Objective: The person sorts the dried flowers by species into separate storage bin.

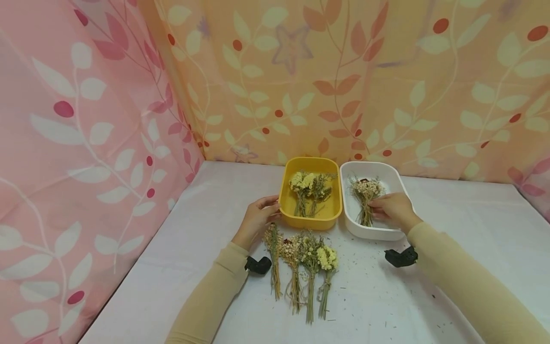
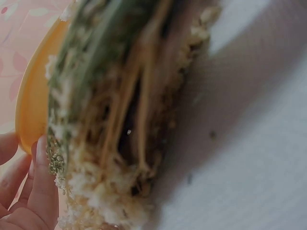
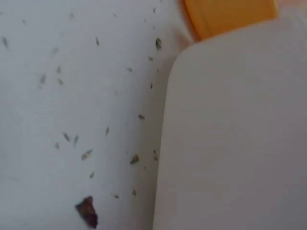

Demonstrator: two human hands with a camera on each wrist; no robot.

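Note:
My right hand [image 1: 393, 209] reaches into the white tray [image 1: 371, 233] and pinches the stems of a dried flower bunch [image 1: 367, 188] with pale blossoms and a dark red bloom. My left hand [image 1: 258, 215] is at the left side of the yellow tray [image 1: 311, 222], its extended fingertips [image 2: 42, 165] against the tray's outer wall. Inside the yellow tray lie two dried bunches, a yellow-headed one [image 1: 301, 184] and a greenish one [image 1: 321, 188]. The right wrist view shows the white tray's side wall [image 3: 235, 129], with the right hand out of sight.
Several dried bunches lie in a row in front of the yellow tray, including a slim one [image 1: 273, 258] by the left wrist and a yellow-headed one [image 1: 327, 260]. Plant crumbs [image 3: 135, 159] dot the white cloth. Patterned fabric [image 1: 275, 95] hangs behind the trays.

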